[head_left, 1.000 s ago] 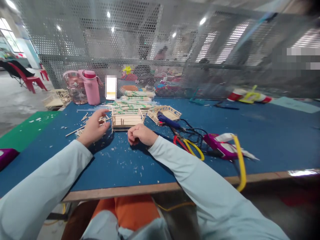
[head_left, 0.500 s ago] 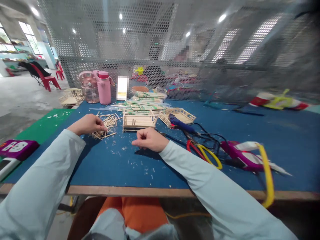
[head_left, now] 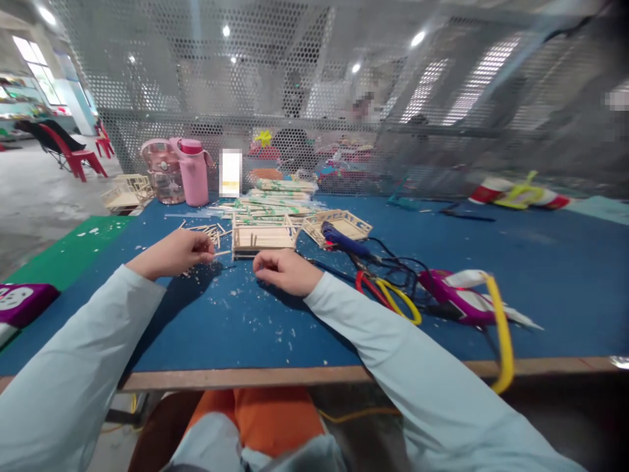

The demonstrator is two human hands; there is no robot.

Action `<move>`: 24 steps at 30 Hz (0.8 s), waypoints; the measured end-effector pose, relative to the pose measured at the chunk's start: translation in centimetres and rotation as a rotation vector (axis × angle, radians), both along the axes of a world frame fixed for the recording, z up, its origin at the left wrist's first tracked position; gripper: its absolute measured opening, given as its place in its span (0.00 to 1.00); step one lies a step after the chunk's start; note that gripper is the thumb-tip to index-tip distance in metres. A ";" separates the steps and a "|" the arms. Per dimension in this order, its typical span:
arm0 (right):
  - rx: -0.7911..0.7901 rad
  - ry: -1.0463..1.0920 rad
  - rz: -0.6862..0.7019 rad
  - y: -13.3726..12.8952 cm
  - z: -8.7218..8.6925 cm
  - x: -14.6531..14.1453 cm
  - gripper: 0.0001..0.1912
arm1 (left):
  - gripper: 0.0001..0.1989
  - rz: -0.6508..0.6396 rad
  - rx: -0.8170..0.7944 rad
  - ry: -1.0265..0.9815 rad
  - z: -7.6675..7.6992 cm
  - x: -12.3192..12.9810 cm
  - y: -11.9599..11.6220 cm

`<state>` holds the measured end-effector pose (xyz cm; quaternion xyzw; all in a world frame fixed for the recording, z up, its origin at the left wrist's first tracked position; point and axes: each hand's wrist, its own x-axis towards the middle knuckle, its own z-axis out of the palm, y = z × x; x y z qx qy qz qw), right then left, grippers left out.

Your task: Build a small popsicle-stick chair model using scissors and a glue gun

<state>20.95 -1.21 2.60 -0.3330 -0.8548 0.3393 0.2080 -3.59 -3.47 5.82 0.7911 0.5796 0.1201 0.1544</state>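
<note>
My left hand is pinched on a thin wooden stick, which juts out to the right from the fingertips. Behind and under that hand lies a loose pile of short wooden sticks, partly covered by it. My right hand hovers close to the blue tabletop with fingers curled together; what they hold, if anything, is hidden. Just beyond it stands a small crate-like frame of wooden sticks, with short sticks upright in it. A second, tray-like stick frame sits to its right.
Bundled sticks, a pink bottle, and a clear bottle stand at the back before a perforated metal screen. On the right lie a blue-handled tool, scissors with red and yellow handles and a purple glue gun.
My left hand has lifted and shifted right from the pile, with a stick now showing in its fingertips. My right hand has moved slightly toward it. The camera view has turned right.
</note>
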 end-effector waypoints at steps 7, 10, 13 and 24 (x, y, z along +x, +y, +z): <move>0.148 -0.163 -0.272 -0.9 3.1 4.8 0.09 | 0.15 -0.103 -0.387 -0.368 -0.8 2.5 -1.1; 0.198 -0.296 -0.464 -1.6 3.0 7.3 0.19 | 0.14 -0.106 -0.417 -0.443 -1.7 3.3 -1.1; 0.179 -0.336 -0.489 -2.0 2.5 8.7 0.19 | 0.14 -0.131 -0.340 -0.366 -2.4 4.0 -1.0; 0.260 -0.338 -0.391 -2.4 3.0 4.5 0.17 | 0.14 -0.156 -0.268 -0.551 -3.3 5.7 -1.1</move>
